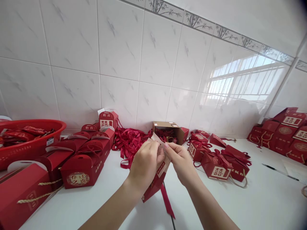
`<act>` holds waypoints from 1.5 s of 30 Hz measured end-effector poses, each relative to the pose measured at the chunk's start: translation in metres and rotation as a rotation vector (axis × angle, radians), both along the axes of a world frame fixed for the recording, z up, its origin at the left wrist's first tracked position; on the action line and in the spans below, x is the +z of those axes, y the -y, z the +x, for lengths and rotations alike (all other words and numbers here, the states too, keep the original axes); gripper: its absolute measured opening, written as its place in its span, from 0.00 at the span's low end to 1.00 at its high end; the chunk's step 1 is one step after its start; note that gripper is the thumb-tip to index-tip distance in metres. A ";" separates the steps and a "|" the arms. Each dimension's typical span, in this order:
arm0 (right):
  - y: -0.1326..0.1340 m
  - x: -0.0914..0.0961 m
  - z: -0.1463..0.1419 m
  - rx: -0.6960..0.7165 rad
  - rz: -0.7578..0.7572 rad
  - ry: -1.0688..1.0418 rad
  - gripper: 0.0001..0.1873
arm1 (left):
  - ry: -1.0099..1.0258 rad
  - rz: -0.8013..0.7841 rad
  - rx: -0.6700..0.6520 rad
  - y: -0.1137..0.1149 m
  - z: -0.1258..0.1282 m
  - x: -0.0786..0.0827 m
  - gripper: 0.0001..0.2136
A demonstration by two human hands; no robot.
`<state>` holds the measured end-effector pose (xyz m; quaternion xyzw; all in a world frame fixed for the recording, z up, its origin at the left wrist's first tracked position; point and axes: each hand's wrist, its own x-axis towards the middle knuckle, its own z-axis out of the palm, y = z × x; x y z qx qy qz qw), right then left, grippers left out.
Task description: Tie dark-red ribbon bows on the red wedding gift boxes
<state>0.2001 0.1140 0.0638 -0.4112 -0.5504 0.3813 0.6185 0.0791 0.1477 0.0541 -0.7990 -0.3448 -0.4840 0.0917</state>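
Between both hands, a small red gift box (154, 187) hangs tilted above the white table, partly hidden by my fingers and forearms. My left hand (146, 157) is closed on the box's pale upper flap, with the fingers curled in. My right hand (178, 156) pinches the same pale edge from the other side, thumb and fingers together. Below the box, a dark red ribbon (167, 200) dangles down toward the table. A heap of loose red ribbons (128, 142) lies just behind my left hand. The fingertips cover the exact spot being gripped.
Red gift boxes (79, 167) line the left side, near a red basket (38, 145) of wrapped packets. An open cardboard box (178, 131) stands by the tiled wall. Ribbon-tied boxes (217, 166) sit to the right, with a pen (279, 172) and stacked boxes (284, 135) beyond.
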 end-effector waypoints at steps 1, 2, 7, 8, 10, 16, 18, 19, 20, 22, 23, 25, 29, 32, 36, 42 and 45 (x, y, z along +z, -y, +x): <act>-0.001 -0.001 -0.001 -0.008 -0.003 0.008 0.18 | -0.009 -0.009 0.008 0.000 0.000 0.000 0.08; -0.001 -0.001 -0.002 -0.016 -0.005 0.014 0.18 | -0.015 -0.013 0.015 0.000 0.000 0.000 0.08; -0.005 -0.004 -0.004 -0.022 -0.006 0.010 0.20 | -0.016 0.020 0.031 -0.002 0.000 -0.001 0.08; -0.005 -0.004 -0.004 -0.020 -0.008 0.008 0.20 | -0.011 0.030 0.034 -0.003 0.001 -0.001 0.08; -0.005 -0.005 -0.004 -0.016 -0.009 0.002 0.20 | -0.003 0.042 0.037 -0.004 0.002 -0.003 0.07; -0.005 -0.004 -0.002 0.017 -0.002 0.018 0.18 | -0.014 0.022 0.004 -0.007 -0.002 -0.001 0.08; -0.006 -0.004 -0.001 0.012 0.013 0.036 0.18 | 0.000 0.013 -0.020 -0.008 -0.005 0.001 0.07; -0.006 -0.004 -0.001 0.007 0.018 0.043 0.18 | 0.017 0.000 -0.041 -0.009 -0.006 0.002 0.06; -0.007 -0.004 -0.001 0.004 0.019 0.046 0.18 | 0.039 -0.023 -0.066 -0.009 -0.007 0.003 0.04; -0.007 -0.005 0.000 -0.002 0.017 0.049 0.18 | 0.084 -0.086 -0.110 -0.010 -0.007 0.004 0.02; -0.006 -0.005 0.000 -0.003 0.017 0.052 0.18 | 0.102 -0.117 -0.123 -0.010 -0.008 0.004 0.01; -0.006 -0.005 0.000 -0.004 0.018 0.061 0.19 | 0.124 -0.149 -0.129 -0.010 -0.007 0.003 0.01; -0.005 -0.005 -0.001 0.001 0.022 0.073 0.18 | 0.131 -0.123 -0.121 -0.010 -0.005 0.003 0.03; -0.004 -0.005 -0.002 -0.006 0.032 0.085 0.18 | 0.112 -0.078 -0.112 -0.011 -0.005 0.004 0.01; -0.004 -0.003 -0.002 -0.040 0.044 0.135 0.18 | 0.065 -0.061 -0.093 -0.013 -0.006 0.003 0.02; -0.008 -0.004 -0.002 -0.093 0.077 0.249 0.20 | -0.038 -0.004 -0.041 -0.014 -0.005 0.000 0.04; -0.011 -0.007 -0.001 -0.099 0.055 0.257 0.20 | -0.079 -0.036 -0.015 -0.012 -0.004 0.000 0.05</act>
